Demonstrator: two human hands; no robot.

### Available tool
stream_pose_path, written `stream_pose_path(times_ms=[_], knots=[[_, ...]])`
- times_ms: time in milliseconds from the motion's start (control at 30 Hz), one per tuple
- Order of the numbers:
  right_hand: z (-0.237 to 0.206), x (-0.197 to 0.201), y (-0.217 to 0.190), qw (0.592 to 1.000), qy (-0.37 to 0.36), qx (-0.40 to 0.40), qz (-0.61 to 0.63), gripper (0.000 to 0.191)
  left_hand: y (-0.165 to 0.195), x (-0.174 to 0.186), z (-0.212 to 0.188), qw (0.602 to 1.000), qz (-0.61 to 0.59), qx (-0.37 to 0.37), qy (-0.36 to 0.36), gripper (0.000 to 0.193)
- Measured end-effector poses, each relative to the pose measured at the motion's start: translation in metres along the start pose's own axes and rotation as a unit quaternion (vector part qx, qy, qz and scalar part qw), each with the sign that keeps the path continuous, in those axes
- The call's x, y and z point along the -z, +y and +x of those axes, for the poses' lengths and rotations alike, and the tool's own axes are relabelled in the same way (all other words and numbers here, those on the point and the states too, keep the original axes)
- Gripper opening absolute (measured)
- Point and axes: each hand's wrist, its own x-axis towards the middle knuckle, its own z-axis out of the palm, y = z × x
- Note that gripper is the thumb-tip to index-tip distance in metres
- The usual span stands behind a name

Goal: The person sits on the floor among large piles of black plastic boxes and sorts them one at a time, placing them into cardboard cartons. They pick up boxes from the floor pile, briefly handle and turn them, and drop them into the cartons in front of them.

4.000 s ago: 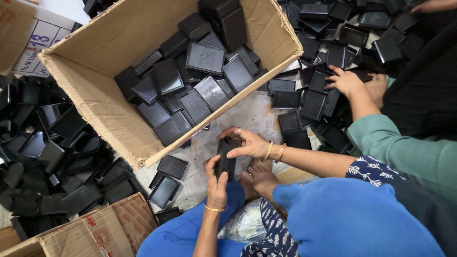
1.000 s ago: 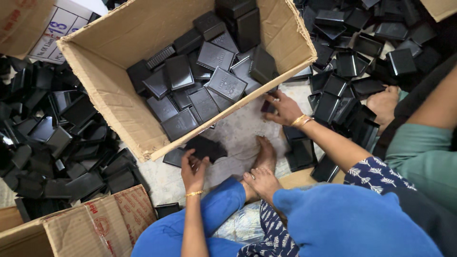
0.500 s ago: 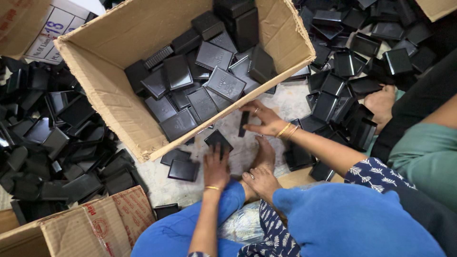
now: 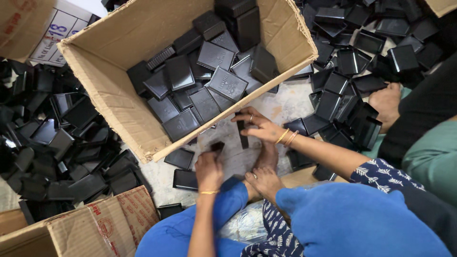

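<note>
Black plastic piece (image 4: 242, 134), thin and seen edge-on, stands upright in your right hand (image 4: 259, 127), pinched between thumb and fingers just above the pale floor (image 4: 285, 105), close to the lower lip of the cardboard box (image 4: 114, 102). Head view, single item list follows. Your left hand (image 4: 208, 170), gold bangle at the wrist, closes its grip around a second small black piece (image 4: 217, 146), held a little left of and below the first; the two pieces are near each other but apart. Your right wrist carries gold bangles (image 4: 286, 137) and a ring shows on one finger. Your bare feet (image 4: 264, 173) rest on the floor between the two hands and your blue-clad knees (image 4: 228, 204). Box contents: many flat black square trays (image 4: 227, 83), lying overlapped and tilted, filling the lower half of the box. Loose stock on the floor: a heap of black trays at left (image 4: 57, 143), another heap at upper right (image 4: 362, 57), and two single trays (image 4: 185, 179) lying flat just left of your left hand. A second cardboard box (image 4: 71, 228) sits at lower left, its flap printed red. At the right edge, another person in a green sleeve (image 4: 431, 157) keeps a hand (image 4: 385, 102) on the right-hand heap, well apart from your own hands.
</note>
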Motion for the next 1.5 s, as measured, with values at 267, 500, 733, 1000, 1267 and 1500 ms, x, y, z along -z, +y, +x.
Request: stream_pose_path(times_ms=[267, 500, 733, 1000, 1267, 1500], knots=[[-0.027, -0.05, -0.028, 0.832, -0.292, -0.267, 0.39, 0.059, 0.009, 0.032, -0.029, 0.867, -0.489, 0.064, 0.075, 0.018], [-0.023, -0.053, -0.054, 0.809, -0.176, -0.259, 0.497, 0.058, 0.028, 0.01, -0.023, 0.861, -0.472, 0.183, 0.057, 0.021], [-0.02, -0.048, -0.047, 0.829, -0.078, -0.27, 0.484, 0.058, 0.045, 0.046, -0.013, 0.902, -0.42, 0.074, 0.068, 0.059], [-0.025, -0.041, -0.031, 0.907, -0.126, -0.184, 0.358, 0.058, 0.064, 0.052, -0.008, 0.93, -0.355, 0.018, 0.091, 0.057], [-0.02, -0.043, -0.044, 0.913, -0.096, -0.111, 0.38, 0.058, 0.077, 0.054, -0.015, 0.923, -0.33, -0.028, 0.194, 0.061], [-0.026, -0.044, -0.048, 0.87, -0.074, -0.197, 0.445, 0.06, 0.078, 0.056, -0.012, 0.915, -0.383, -0.012, 0.128, 0.057]])
